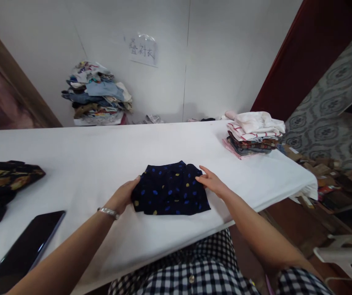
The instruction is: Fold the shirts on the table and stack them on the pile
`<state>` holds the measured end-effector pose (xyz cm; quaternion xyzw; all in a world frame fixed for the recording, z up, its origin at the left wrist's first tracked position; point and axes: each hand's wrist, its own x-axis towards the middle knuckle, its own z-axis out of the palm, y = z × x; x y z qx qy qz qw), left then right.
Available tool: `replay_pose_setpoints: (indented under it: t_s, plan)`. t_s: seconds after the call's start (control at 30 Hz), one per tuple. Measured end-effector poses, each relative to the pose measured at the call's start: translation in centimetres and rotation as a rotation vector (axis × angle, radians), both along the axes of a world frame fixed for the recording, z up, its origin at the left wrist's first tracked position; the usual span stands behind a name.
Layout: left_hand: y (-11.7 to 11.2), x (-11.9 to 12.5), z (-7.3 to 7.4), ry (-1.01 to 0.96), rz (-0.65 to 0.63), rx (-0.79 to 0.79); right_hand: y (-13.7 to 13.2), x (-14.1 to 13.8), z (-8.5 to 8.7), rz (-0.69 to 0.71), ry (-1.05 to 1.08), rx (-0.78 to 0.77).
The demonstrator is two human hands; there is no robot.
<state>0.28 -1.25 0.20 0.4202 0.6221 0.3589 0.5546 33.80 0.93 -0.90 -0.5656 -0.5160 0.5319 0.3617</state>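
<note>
A folded dark navy shirt (171,190) with blue and yellow spots lies on the white-covered table in front of me, its collar edge facing away. At its left side, my left hand (126,194), with a metal band on the wrist, is closed on the edge; most of the fingers are hidden by the cloth. My right hand (213,181) pinches the upper right edge of the shirt, with one finger held out beyond it.
A stack of folded clothes (252,135) stands at the table's back right. Far left lies a black garment with yellow patterning (10,178), and a dark phone or tablet (25,250) is nearer. Behind the table rises a clothes pile (99,96); a paper sign (143,50) hangs on the wall.
</note>
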Motion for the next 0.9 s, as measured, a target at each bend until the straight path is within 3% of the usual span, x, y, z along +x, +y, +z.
replay_pose_setpoints:
  t_s: [0.1,0.17,0.3,0.37,0.5,0.57,0.7,0.83,0.9]
  plan:
    - [1.7,1.0,0.1,-0.090,0.041,-0.081,1.7,-1.9,-0.7,-0.090,0.028,0.056]
    - [2.2,1.9,0.8,-0.128,0.058,-0.039,1.9,-2.8,-0.6,-0.119,0.098,0.093]
    - [1.3,3.1,3.0,-0.236,-0.011,0.208,-0.3,-2.7,0.6,-0.110,0.341,0.263]
    - [0.4,3.2,3.4,-0.295,-0.066,0.230,-1.9,-2.1,0.6,-0.114,0.415,0.271]
    - [-0.3,3.1,1.4,-0.309,-0.029,-0.072,-3.4,-1.0,-1.7,-0.178,0.407,0.043]
    - [-0.2,3.0,0.2,-0.283,-0.011,-0.141,-3.4,-0.9,-3.0,-0.200,0.389,0.005]
    - [-0.1,2.4,-0.5,-0.108,-0.029,-0.028,-2.9,-0.6,-3.9,-0.192,0.277,0.074]
    - [-0.2,1.1,-0.6,0.340,0.044,0.132,-2.7,0.5,-3.7,-0.278,-0.084,0.195]
    - [-0.1,0.9,-0.7,0.516,0.068,0.170,-2.4,0.9,-3.7,-0.277,-0.196,0.181]
